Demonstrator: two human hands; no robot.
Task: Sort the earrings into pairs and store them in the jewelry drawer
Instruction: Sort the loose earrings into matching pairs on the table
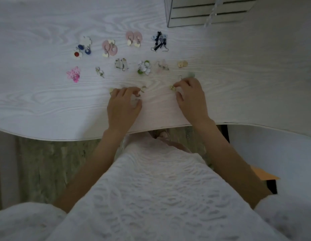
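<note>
Two rows of paired earrings lie on the white wood-grain table [46,101] ahead of my hands. Far row, left to right: white flower earrings with blue and red centres [82,47], pink disc earrings [109,48], a second pink disc pair [134,38], dark navy tassel earrings [159,41]. Near row: magenta earrings [73,74], small clear studs [99,71], clear drop earrings [122,64], white-and-green flower earrings [144,67], pale pink earrings [162,66], small gold studs [182,64]. My left hand [124,103], fingers curled, pinches a small pale earring [142,89]. My right hand [190,94] pinches a yellowish earring [172,87]. At far right stands the jewelry drawer unit [208,12], its drawers closed, contents unseen.
</note>
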